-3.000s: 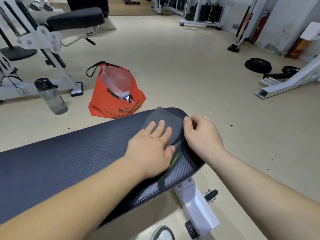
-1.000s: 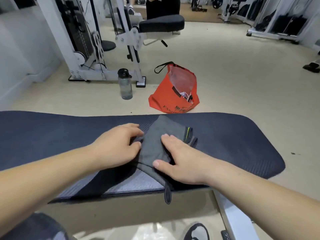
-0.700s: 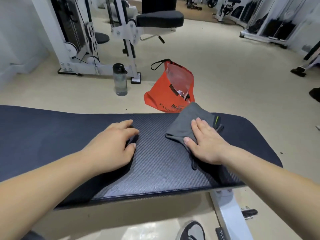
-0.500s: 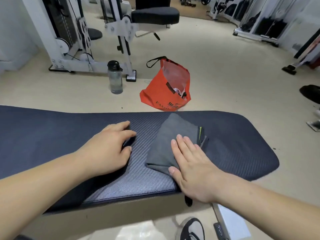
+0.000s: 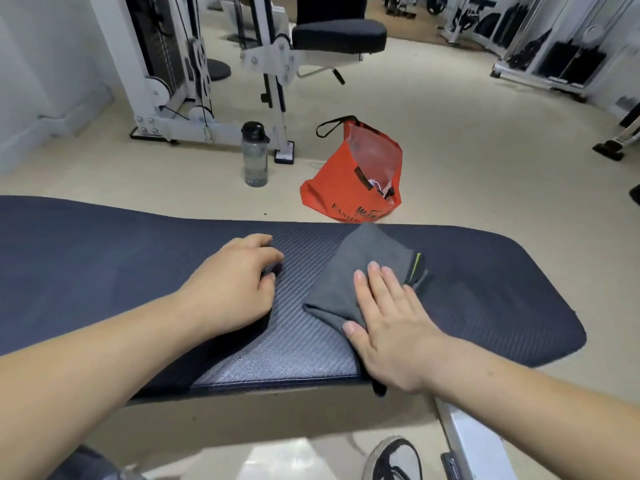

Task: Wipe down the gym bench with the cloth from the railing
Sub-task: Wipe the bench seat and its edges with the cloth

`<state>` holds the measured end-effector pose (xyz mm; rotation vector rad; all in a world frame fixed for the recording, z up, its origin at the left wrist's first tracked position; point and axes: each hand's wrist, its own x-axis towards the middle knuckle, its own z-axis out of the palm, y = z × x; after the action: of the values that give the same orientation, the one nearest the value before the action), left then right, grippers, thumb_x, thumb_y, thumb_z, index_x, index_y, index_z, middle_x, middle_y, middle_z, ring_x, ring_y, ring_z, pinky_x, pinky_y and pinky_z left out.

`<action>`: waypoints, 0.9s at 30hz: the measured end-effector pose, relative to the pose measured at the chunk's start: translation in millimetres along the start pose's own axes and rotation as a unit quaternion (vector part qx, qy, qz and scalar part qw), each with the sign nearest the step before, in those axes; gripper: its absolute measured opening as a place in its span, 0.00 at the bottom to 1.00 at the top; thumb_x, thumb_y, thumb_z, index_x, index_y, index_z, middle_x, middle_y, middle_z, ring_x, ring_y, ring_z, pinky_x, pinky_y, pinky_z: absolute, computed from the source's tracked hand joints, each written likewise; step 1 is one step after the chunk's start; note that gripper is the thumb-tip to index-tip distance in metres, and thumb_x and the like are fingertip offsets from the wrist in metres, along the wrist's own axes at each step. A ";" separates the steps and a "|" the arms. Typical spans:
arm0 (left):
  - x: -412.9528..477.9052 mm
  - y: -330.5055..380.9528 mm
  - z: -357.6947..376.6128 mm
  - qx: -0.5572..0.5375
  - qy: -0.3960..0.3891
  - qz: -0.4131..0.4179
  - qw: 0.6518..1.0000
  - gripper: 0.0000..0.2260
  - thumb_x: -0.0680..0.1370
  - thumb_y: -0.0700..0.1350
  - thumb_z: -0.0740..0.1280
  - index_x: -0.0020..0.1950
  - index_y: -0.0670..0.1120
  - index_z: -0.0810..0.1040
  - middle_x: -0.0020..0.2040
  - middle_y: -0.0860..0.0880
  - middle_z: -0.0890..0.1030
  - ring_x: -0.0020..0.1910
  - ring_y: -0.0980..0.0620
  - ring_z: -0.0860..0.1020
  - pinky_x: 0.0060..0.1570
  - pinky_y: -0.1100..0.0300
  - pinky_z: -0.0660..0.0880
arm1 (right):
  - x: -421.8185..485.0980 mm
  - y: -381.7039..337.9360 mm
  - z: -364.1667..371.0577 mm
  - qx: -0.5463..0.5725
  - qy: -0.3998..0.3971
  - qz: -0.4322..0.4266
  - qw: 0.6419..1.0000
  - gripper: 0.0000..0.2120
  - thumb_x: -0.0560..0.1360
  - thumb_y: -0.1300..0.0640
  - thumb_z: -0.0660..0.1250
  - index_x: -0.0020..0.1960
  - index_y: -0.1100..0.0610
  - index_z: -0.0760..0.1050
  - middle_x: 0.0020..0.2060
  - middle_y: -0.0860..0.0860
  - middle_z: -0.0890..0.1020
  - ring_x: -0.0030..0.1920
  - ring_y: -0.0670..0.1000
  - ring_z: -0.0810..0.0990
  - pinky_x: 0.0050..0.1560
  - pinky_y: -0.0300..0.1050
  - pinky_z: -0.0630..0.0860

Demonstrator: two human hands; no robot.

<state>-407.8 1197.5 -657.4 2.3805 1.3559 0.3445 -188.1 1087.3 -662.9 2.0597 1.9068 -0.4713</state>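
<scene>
Half the job, at a guess, remains: the cloth (image 5: 360, 268) is off the railing and lies mid-pad on the bench (image 5: 502, 289). The right hand (image 5: 391, 327) presses flat on its near part, fingers straight. The left hand (image 5: 232, 289) rests on the pad nearby, loosely curled, holding nothing.

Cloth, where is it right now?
In the head view the cloth lies on the bench, right of centre, under the flat right hand. The left hand rests on the bench just left of it, not touching.
</scene>
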 end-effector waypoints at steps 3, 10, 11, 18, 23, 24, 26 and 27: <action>1.8 1.5 0.6 -0.006 0.027 0.002 1.000 0.15 0.79 0.43 0.64 0.65 0.50 0.81 0.74 0.48 0.73 0.73 0.46 0.70 0.70 0.52 0.69 | -13.8 -21.0 -1.9 -0.029 -0.027 -0.090 0.995 0.43 0.70 0.32 0.27 0.79 0.52 0.25 0.77 0.51 0.24 0.78 0.51 0.24 0.80 0.53 0.33; 0.5 3.1 1.2 -0.006 0.035 0.018 0.999 0.16 0.79 0.45 0.63 0.66 0.51 0.80 0.73 0.51 0.73 0.71 0.49 0.69 0.68 0.49 0.72 | 52.0 47.7 -29.5 0.016 0.025 0.069 0.997 0.36 0.84 0.38 0.42 0.82 0.54 0.33 0.82 0.56 0.33 0.82 0.54 0.33 0.81 0.51 0.38; -0.1 1.4 -0.2 -0.001 0.036 0.020 0.999 0.16 0.79 0.45 0.63 0.66 0.51 0.80 0.72 0.51 0.74 0.70 0.49 0.70 0.66 0.48 0.73 | 54.1 45.0 -29.5 0.023 0.021 0.081 0.996 0.35 0.84 0.39 0.42 0.82 0.54 0.32 0.82 0.57 0.33 0.82 0.56 0.33 0.81 0.53 0.38; 4.2 -18.0 -12.2 0.019 0.055 -0.008 0.998 0.14 0.78 0.44 0.63 0.62 0.52 0.82 0.59 0.53 0.78 0.61 0.48 0.73 0.60 0.50 0.75 | 15.6 -41.2 -12.4 -0.036 -0.015 -0.086 0.995 0.34 0.85 0.40 0.42 0.80 0.50 0.26 0.78 0.52 0.25 0.79 0.53 0.25 0.81 0.55 0.35; 6.9 -27.9 -18.4 -0.010 0.050 -0.043 0.998 0.15 0.78 0.44 0.63 0.63 0.51 0.81 0.59 0.53 0.78 0.62 0.48 0.74 0.63 0.52 0.73 | 65.4 5.2 -33.8 -0.007 0.033 -0.029 0.999 0.33 0.85 0.41 0.44 0.82 0.49 0.33 0.81 0.53 0.32 0.81 0.52 0.32 0.82 0.52 0.39; 6.1 -29.5 -18.9 -0.013 0.048 -0.045 0.998 0.15 0.79 0.44 0.63 0.64 0.51 0.81 0.59 0.53 0.78 0.62 0.49 0.74 0.63 0.52 0.73 | 74.0 12.8 -37.5 0.009 0.038 0.007 0.999 0.32 0.85 0.41 0.44 0.83 0.50 0.34 0.82 0.54 0.33 0.82 0.53 0.33 0.82 0.52 0.40; 4.2 -32.9 -20.4 -0.016 0.043 -0.049 0.998 0.15 0.79 0.44 0.63 0.64 0.51 0.80 0.60 0.53 0.78 0.62 0.49 0.74 0.63 0.52 0.73 | 80.7 11.2 -38.1 0.014 0.038 0.040 0.998 0.32 0.85 0.41 0.43 0.83 0.51 0.34 0.82 0.56 0.34 0.82 0.55 0.34 0.82 0.55 0.41; 3.1 -34.4 -20.9 -0.016 0.042 -0.050 0.998 0.15 0.79 0.44 0.63 0.64 0.51 0.80 0.59 0.53 0.77 0.61 0.49 0.75 0.63 0.52 0.73 | 78.6 2.6 -35.2 0.006 0.033 0.033 0.999 0.32 0.85 0.41 0.42 0.82 0.51 0.32 0.82 0.56 0.33 0.82 0.56 0.34 0.82 0.56 0.41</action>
<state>-441.0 1220.3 -653.7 2.2845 1.4894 0.4386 -178.7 1173.0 -665.0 2.1637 1.8698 -0.4043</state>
